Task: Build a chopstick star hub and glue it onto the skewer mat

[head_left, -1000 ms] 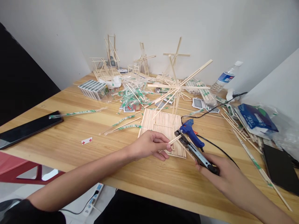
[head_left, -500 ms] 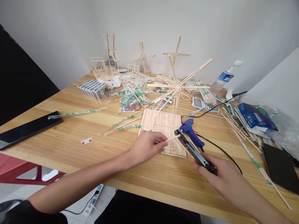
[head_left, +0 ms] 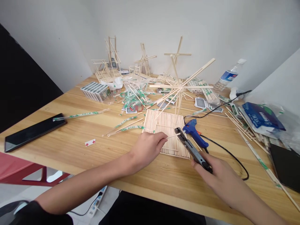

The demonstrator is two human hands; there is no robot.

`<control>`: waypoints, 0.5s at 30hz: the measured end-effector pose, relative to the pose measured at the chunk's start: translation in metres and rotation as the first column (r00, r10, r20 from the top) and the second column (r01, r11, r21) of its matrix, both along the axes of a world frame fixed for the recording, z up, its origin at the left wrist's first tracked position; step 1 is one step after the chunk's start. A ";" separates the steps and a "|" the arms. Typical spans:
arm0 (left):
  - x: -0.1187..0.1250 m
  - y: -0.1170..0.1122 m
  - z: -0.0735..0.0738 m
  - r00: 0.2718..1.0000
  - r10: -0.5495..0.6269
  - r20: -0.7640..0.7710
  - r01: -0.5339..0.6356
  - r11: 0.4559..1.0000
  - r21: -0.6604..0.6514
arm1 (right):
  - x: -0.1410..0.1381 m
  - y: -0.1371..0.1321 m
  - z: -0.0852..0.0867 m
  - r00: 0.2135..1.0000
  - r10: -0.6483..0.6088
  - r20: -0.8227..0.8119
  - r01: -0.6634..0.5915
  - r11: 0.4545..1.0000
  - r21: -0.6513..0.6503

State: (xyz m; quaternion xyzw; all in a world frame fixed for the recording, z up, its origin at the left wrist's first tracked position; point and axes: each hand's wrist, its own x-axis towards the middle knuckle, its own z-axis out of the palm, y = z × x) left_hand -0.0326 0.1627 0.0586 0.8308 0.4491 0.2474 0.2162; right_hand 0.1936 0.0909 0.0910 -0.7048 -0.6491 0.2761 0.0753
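A short wooden stick [head_left: 172, 136] is pinched between the thumb and fingers of my left hand [head_left: 146, 148]. Its far end meets the jaws of a pair of pliers-like cutters [head_left: 191, 148]. My right hand [head_left: 217, 175] is wrapped round the handles of those cutters. Under both lies a flat panel of sticks laid side by side [head_left: 170, 120], partly covered by my left hand. A windmill-like star of sticks [head_left: 180, 87] stands at the panel's far edge. Close to the cutters' right side, a blue glue gun [head_left: 195, 134] rests on the table.
A black phone [head_left: 35, 131] lies at the left and a playing-card piece [head_left: 90, 142] nearby. Card boxes [head_left: 96, 90], green-printed wrappers [head_left: 133, 97] and stick models fill the back. A water bottle [head_left: 228, 76], a blue packet [head_left: 262, 117] and loose sticks are at the right.
The view has shifted slightly, so the table's things sit a little further right. The cutters' jaws stay at the stick's end, their handles slightly lower; both hands keep their grips.
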 end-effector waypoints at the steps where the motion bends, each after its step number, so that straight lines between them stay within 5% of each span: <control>1: -0.001 0.000 -0.002 1.000 0.001 -0.018 0.000 0.999 0.036 | -0.001 0.001 -0.001 1.000 -0.005 0.005 0.005 1.000 -0.003; 15: -0.003 0.005 -0.009 0.988 0.083 -0.131 -0.055 0.978 0.199 | -0.018 0.014 -0.016 0.987 -0.029 0.157 0.024 0.999 0.038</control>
